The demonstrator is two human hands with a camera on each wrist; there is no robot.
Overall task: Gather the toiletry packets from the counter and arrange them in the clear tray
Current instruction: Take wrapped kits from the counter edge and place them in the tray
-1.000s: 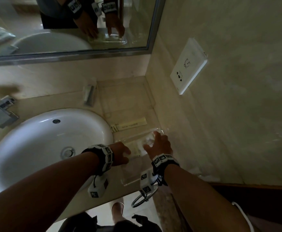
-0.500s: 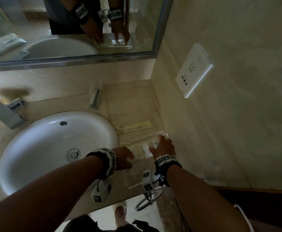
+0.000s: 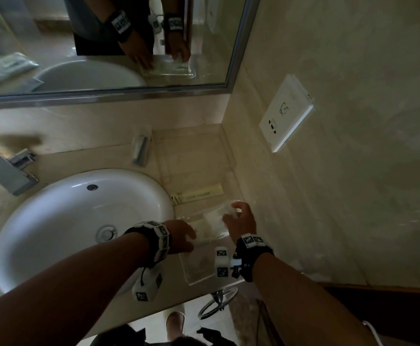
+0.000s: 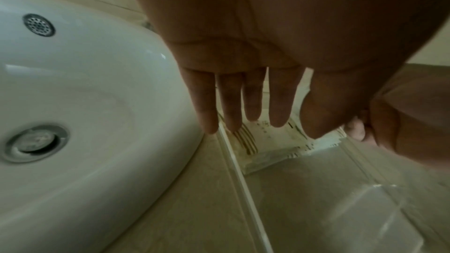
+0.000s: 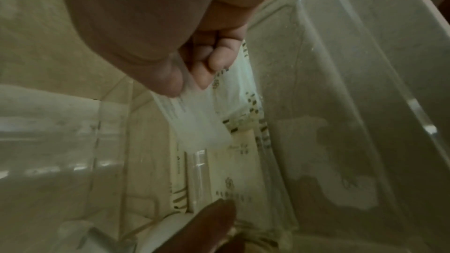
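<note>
The clear tray [image 3: 199,279] lies on the counter to the right of the sink. Cream printed packets [image 3: 201,227] lie flat at its far end. My right hand [image 3: 231,216] pinches a translucent white packet [image 5: 202,122] between thumb and fingers just above those cream packets [image 5: 233,176]. My left hand [image 3: 191,236] reaches in from the sink side. In the left wrist view my left hand [image 4: 270,122] has straight fingers over the cream packets [image 4: 268,147] and grips nothing. A long cream packet [image 3: 199,195] lies on the counter just beyond the tray.
The white basin [image 3: 79,221] fills the counter on the left, with the tap [image 3: 9,171] behind it. Another packet [image 3: 141,148] leans against the back wall under the mirror. A wall with a socket plate [image 3: 286,113] closes the right side. A towel ring [image 3: 219,303] hangs below the counter edge.
Both hands stay over the tray's far end, the right still on the white packet. Only the head view has shifted slightly.
</note>
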